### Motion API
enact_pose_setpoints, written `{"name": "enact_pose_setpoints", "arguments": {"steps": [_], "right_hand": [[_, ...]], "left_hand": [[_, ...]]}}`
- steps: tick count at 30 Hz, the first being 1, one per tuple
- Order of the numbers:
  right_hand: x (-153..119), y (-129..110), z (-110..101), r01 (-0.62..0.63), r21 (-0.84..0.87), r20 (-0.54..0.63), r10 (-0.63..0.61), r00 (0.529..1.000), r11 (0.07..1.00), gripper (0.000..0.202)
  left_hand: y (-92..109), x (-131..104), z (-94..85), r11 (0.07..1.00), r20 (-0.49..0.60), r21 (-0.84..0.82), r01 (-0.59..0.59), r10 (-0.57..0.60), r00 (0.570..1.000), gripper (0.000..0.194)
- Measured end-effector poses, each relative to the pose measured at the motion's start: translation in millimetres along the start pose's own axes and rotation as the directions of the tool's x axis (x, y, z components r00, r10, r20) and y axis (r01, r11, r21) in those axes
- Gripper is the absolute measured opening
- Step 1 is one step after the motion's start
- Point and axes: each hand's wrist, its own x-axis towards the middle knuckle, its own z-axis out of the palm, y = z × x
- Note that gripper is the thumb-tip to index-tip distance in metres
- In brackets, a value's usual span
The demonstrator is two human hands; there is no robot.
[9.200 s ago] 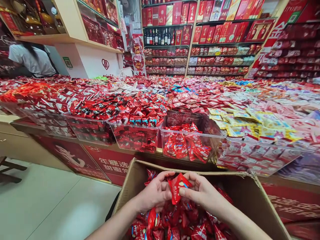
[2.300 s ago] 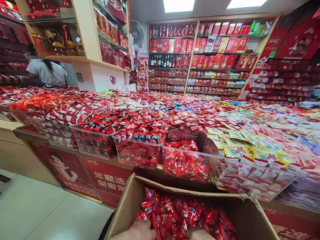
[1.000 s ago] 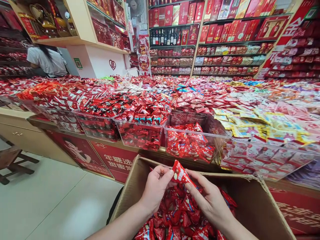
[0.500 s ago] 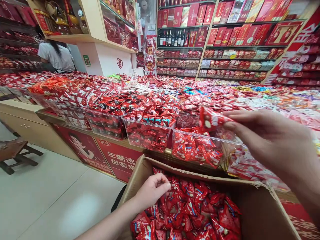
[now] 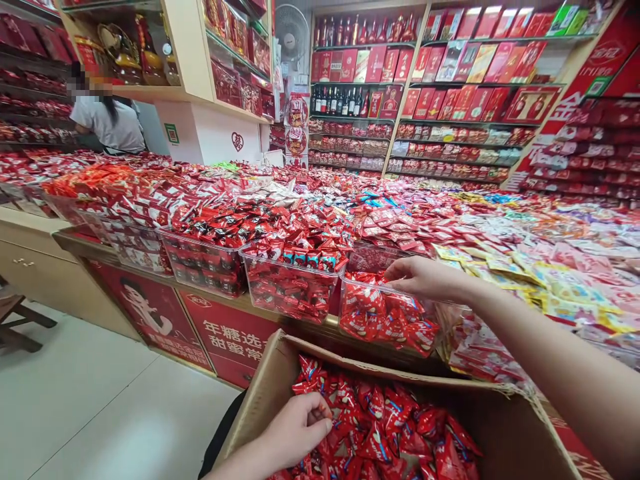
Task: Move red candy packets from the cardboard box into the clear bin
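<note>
My right hand (image 5: 420, 276) reaches over the front wall of a clear plastic bin (image 5: 345, 293). Its fingers are pinched together at a red-wrapped candy (image 5: 384, 277) on top of the pile there; the fingertips are partly hidden. More candies in the same kind of red twisted wrapper fill this bin. Below it stands an open cardboard box (image 5: 505, 417) with many red candies (image 5: 377, 440) in it. Just above those candies, at the box's left side, my left hand (image 5: 300, 427) hangs with curled fingers, the thumb close to them. Nothing shows in its grasp.
More clear bins of sweets (image 5: 293, 287) line the counter to the left. Yellow and pink packets (image 5: 550, 280) lie to the right. A person in a white shirt (image 5: 113, 123) is behind the counter. Shelves with bottles and red boxes (image 5: 370, 67) cover the back wall.
My right hand has moved left and down with the candy, from above the bin into it. My left hand stays curled over the box. The view has tilted slightly up.
</note>
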Motion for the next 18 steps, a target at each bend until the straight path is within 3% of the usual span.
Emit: {"name": "enact_pose_setpoints", "arguments": {"steps": [4,10,13,18], "right_hand": [[14,2,1,0.001,0.173,0.131,-0.024,0.991,0.985,0.039],[25,3,13,0.064,0.373,0.178,-0.139,0.974,0.926,0.025],[21,6,14,0.078,0.441,0.109,-0.139,0.984,0.894,0.023],[18,12,11,0.122,0.506,-0.208,-0.016,0.978,0.854,0.022]], "left_hand": [[-6,2,3.6,1.0,0.027,0.01,0.009,-0.009,1.0,0.011],[-10,2,3.5,0.999,0.023,0.003,0.033,-0.033,0.999,0.01],[-9,3,2.7,0.999,0.051,-0.012,0.044,-0.043,0.998,0.007],[-10,4,3.6,0.999,0.073,-0.02,0.049,-0.047,0.996,0.006]]}}
